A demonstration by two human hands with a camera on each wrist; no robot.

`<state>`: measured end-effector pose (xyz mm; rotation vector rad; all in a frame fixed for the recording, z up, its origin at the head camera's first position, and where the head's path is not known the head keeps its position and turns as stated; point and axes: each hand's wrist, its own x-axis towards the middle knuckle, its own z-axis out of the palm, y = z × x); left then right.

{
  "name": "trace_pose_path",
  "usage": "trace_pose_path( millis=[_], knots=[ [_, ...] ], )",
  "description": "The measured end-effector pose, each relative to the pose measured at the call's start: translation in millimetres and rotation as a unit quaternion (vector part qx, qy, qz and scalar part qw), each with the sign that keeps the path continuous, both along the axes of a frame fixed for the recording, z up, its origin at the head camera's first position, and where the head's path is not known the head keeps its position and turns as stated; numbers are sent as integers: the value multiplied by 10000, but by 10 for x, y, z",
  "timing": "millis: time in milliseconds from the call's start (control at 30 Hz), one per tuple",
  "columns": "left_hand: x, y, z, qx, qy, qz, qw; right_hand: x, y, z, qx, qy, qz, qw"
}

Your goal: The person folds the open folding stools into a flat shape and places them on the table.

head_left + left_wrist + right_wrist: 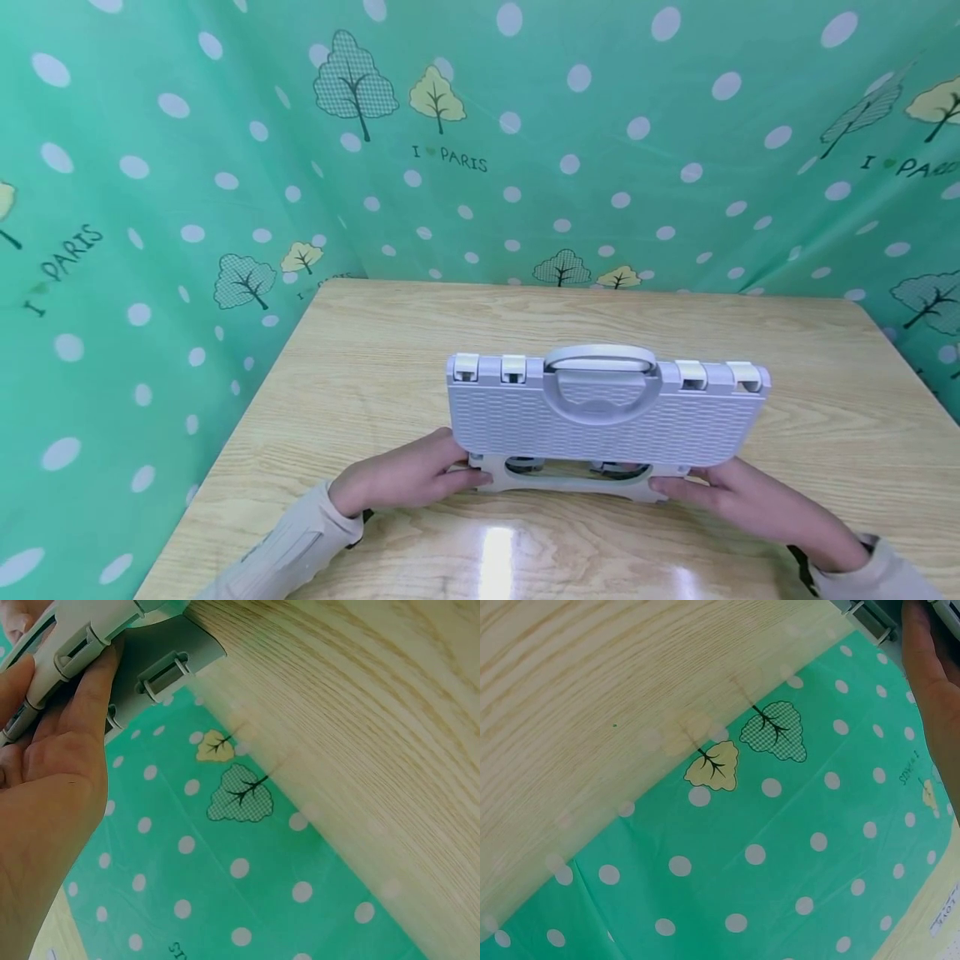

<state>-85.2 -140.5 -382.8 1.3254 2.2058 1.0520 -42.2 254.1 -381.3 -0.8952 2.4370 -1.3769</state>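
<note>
A pale lilac plastic folding stool (510, 421) stands on the table, its woven-pattern panel facing me. A carrying handle (600, 353) curves along its top edge, between white hinge clips. Below the panel shows a cream leg piece (573, 482) with oval cut-outs. My left hand (411, 477) grips the left end of that piece, thumb in front and fingers behind. At the right end my right hand (738, 498) holds on in the same way. In the left wrist view the left fingers reach between two grey-white parts (161, 664). The right wrist view catches only the stool's edge (871, 619).
The wood-grain table (375, 350) extends around the stool on all sides, with a bright light reflection near its front. A green dotted curtain (480, 192) printed with trees hangs behind the table and along its left and right sides.
</note>
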Motion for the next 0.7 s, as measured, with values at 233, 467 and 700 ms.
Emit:
trace_pose_path(
  millis=[233,467,700],
  knots=[
    [1,-4,13,-44,-41,34,10000,-4,2,5,-23,31,10,10000],
    [1,-5,17,-75,-107,80,9999,-7,0,12,-47,53,102,9999],
    [-4,-9,17,-66,-282,135,9995,-17,5,6,-85,117,192,9997]
  ],
)
